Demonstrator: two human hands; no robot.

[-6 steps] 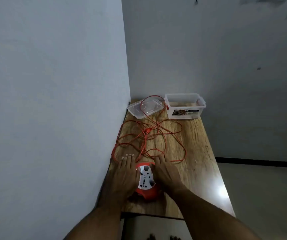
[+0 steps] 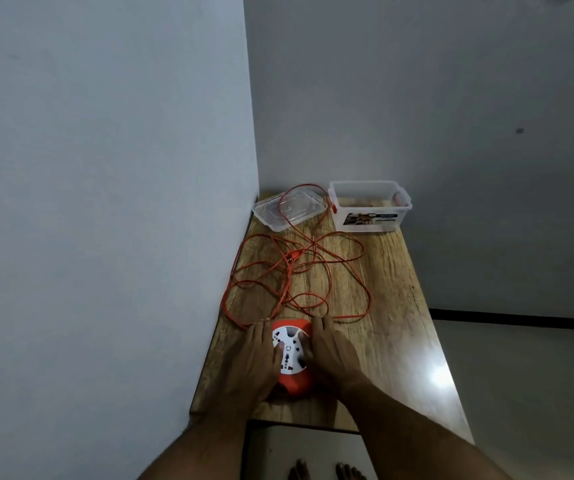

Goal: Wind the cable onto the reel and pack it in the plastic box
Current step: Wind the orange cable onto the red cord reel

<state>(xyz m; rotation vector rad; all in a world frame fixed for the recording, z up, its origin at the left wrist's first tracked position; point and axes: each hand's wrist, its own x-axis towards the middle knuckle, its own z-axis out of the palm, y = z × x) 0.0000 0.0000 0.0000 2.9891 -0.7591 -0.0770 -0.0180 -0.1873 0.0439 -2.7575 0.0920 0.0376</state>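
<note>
Orange plastic reel (image 2: 292, 372) lies at the near end of the wooden surface (image 2: 389, 306), clasped at its sides by the left hand (image 2: 257, 362) and right hand (image 2: 334, 358). Beyond the reel, the thin cable (image 2: 299, 271) sprawls unwound; judged limp, light, prone to snagging. Beyond that stand the plastic box (image 2: 368, 211) and its lid (image 2: 287, 211). Grip the rigid reel rim.
</note>
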